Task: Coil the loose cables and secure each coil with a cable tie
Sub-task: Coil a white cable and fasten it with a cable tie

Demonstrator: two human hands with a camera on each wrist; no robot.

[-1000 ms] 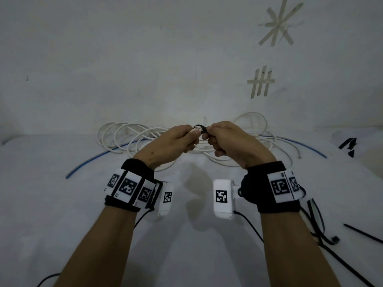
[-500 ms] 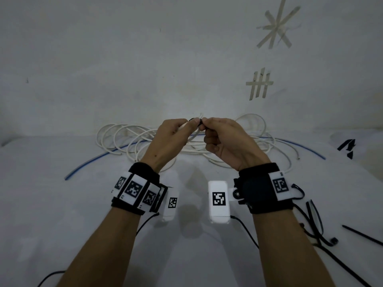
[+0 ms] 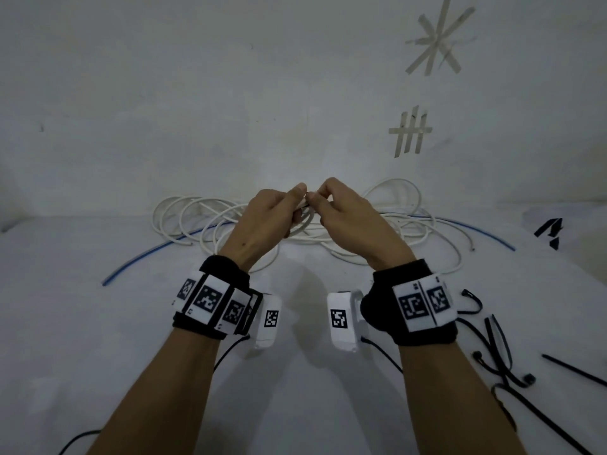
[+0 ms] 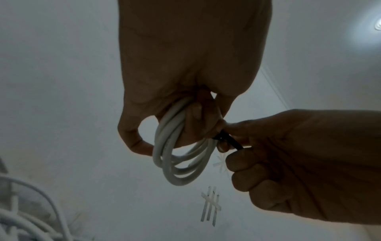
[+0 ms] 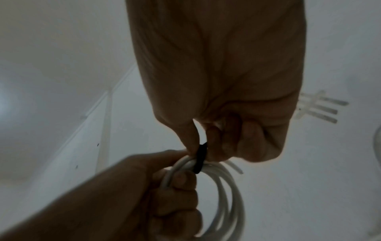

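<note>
Head view: my left hand (image 3: 267,218) and right hand (image 3: 348,218) meet raised above the white table (image 3: 98,323), thumbs nearly touching. Between them is a small white coil (image 4: 181,156), several turns of smooth round cable. Left wrist view shows it best: the loops hang below my left fingers, which are curled through and around the bundle, so that hand is gripping it. A black cable tie (image 5: 200,159) wraps across the top of the coil. My right thumb and forefinger pinch its strap just beside the bundle; the other right fingers are curled in. One short cut end of white cable sticks out on the right side in the right wrist view.

Behind my hands, more loose white cable (image 3: 203,221) lies tangled on the table by the wall, with a blue cable (image 3: 473,229) running through it. Spare black ties (image 3: 499,353) lie to the right of my right wrist.

Writing: none readable. Wristbands (image 3: 210,297) carry black-and-white square marker codes only. Tape marks (image 3: 410,131) on the wall, one a star, one a hash.
</note>
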